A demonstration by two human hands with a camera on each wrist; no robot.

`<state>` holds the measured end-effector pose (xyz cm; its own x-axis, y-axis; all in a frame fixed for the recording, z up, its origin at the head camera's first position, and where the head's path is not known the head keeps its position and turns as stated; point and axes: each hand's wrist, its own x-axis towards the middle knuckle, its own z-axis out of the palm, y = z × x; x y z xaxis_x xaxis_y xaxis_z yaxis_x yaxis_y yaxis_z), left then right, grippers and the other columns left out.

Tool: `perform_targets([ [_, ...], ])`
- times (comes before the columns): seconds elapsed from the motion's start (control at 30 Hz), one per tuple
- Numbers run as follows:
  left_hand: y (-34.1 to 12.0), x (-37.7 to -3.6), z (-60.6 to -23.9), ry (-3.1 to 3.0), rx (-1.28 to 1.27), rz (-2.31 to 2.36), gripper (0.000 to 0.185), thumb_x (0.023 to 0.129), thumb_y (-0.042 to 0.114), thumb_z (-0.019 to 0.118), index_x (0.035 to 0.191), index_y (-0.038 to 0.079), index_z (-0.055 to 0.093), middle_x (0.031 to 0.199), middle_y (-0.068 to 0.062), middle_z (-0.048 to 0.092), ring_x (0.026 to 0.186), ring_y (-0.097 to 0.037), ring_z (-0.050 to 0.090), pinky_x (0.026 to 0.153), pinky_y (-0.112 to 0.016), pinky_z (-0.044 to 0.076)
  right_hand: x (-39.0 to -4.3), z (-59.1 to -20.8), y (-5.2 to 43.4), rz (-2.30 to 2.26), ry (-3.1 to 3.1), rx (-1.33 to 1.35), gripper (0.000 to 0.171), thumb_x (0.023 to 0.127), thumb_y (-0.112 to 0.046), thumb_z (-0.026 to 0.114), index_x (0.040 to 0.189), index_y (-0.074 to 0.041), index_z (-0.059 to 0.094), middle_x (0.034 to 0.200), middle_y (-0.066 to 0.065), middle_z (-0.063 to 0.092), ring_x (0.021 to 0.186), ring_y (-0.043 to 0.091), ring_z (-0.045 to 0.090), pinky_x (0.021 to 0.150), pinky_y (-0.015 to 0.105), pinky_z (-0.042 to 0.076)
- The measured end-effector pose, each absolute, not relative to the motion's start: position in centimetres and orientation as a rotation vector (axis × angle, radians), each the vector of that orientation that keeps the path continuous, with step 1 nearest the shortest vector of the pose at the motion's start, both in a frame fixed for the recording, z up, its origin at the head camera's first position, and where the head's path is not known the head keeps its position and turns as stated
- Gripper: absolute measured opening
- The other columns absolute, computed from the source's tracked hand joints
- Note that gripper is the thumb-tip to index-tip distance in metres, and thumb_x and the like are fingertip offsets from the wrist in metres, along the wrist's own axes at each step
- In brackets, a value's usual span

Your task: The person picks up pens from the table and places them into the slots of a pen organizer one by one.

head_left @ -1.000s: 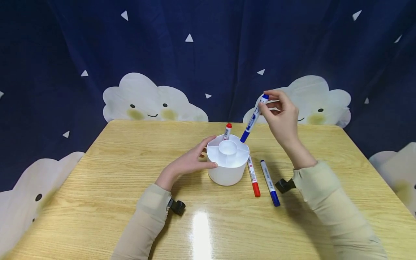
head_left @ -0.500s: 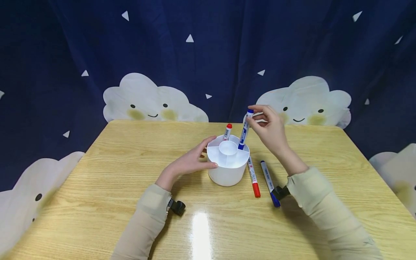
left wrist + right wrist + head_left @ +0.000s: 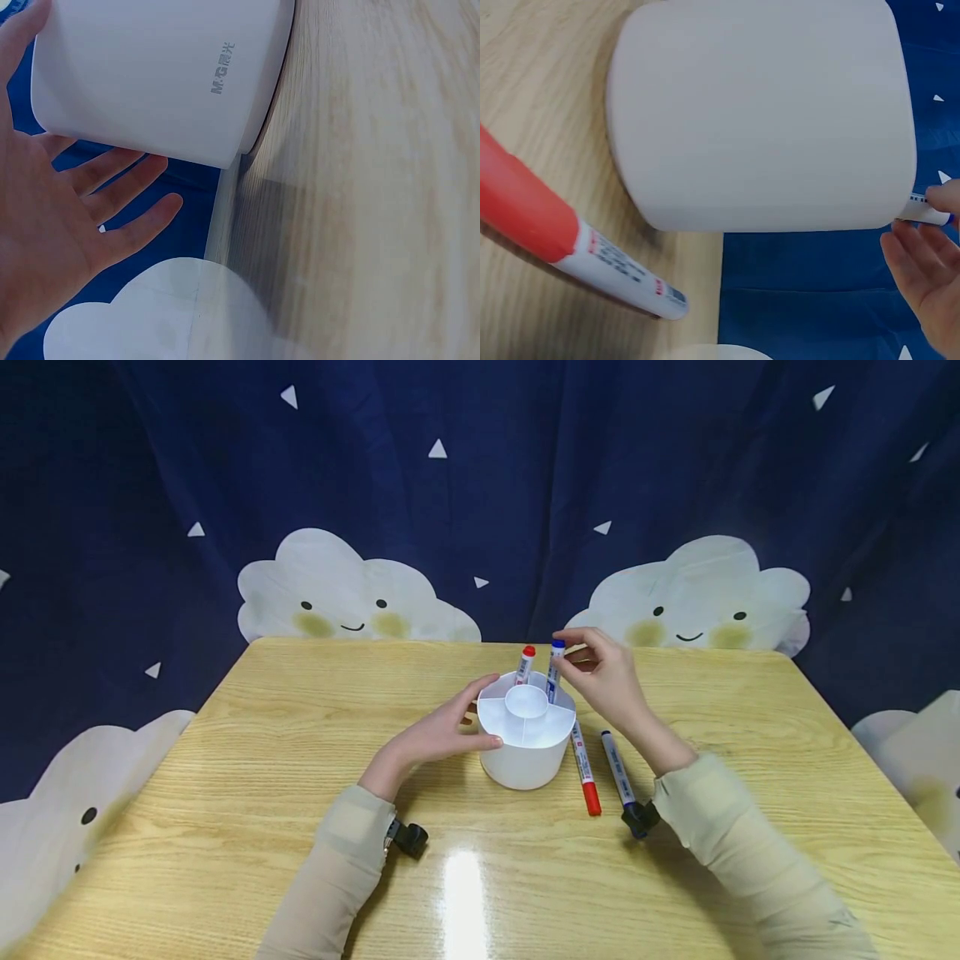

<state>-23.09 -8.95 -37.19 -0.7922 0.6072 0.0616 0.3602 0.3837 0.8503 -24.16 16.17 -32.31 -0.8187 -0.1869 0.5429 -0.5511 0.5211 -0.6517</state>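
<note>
A round white pen holder (image 3: 522, 768) with a central cup and several compartments stands upright on the table. My left hand (image 3: 431, 739) grips its left side, thumb at the front rim and fingers behind; the left wrist view shows the fingers (image 3: 124, 191) along its wall. Between thumb and fingertips, my right hand (image 3: 609, 683) pinches the top of a blue-capped whiteboard marker (image 3: 553, 672). That marker's lower end is down inside a right rear compartment, hidden there. Beside it, a red-capped marker (image 3: 524, 667) leans upright in a back compartment.
Right of the holder, another red marker (image 3: 585, 772) and another blue marker (image 3: 617, 764) lie on the wooden table (image 3: 300, 718). A black wrist camera (image 3: 640, 818) overlaps the blue one's cap end. A dark blue curtain with clouds hangs behind.
My right hand has moved left and down, bringing the blue marker from above the rim into the compartment and more upright. The left hand and holder have stayed put.
</note>
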Motion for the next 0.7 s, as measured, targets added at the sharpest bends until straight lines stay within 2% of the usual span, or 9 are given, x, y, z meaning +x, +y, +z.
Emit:
perform_targets([
  [0.4, -8.98, -23.07, -37.11, 2.388, 0.85, 1.368, 0.087, 0.077, 0.04, 0.069, 0.144, 0.036, 0.014, 0.142, 0.004, 0.03, 0.117, -0.023, 0.041, 0.099, -0.045, 0.036, -23.98, -33.36, 15.68, 1.188, -2.49, 0.57, 0.034, 0.084, -0.011, 0.065, 0.117, -0.006, 0.057, 0.108, 0.011, 0.061, 0.084, 0.021, 0.064, 0.075, 0.032, 0.054],
  [0.57, -8.97, -23.0, -37.08, 2.382, 0.842, 1.373, 0.087, 0.077, 0.041, 0.069, 0.144, 0.036, 0.014, 0.142, 0.004, 0.03, 0.117, -0.023, 0.041, 0.099, -0.045, 0.035, -23.95, -33.36, 15.68, 1.189, -2.503, 0.572, 0.036, 0.085, -0.013, 0.064, 0.119, -0.007, 0.057, 0.108, 0.012, 0.061, 0.085, 0.023, 0.064, 0.076, 0.035, 0.053],
  [0.7, -8.94, -22.98, -37.13, 2.376, 0.84, 1.379, 0.088, 0.077, 0.04, 0.07, 0.145, 0.032, 0.014, 0.142, 0.004, 0.03, 0.117, -0.023, 0.041, 0.099, -0.045, 0.035, -23.89, -33.42, 15.98, 1.176, -2.522, 0.551, 0.036, 0.085, -0.016, 0.064, 0.119, -0.009, 0.057, 0.106, 0.012, 0.062, 0.084, 0.023, 0.064, 0.076, 0.036, 0.053],
])
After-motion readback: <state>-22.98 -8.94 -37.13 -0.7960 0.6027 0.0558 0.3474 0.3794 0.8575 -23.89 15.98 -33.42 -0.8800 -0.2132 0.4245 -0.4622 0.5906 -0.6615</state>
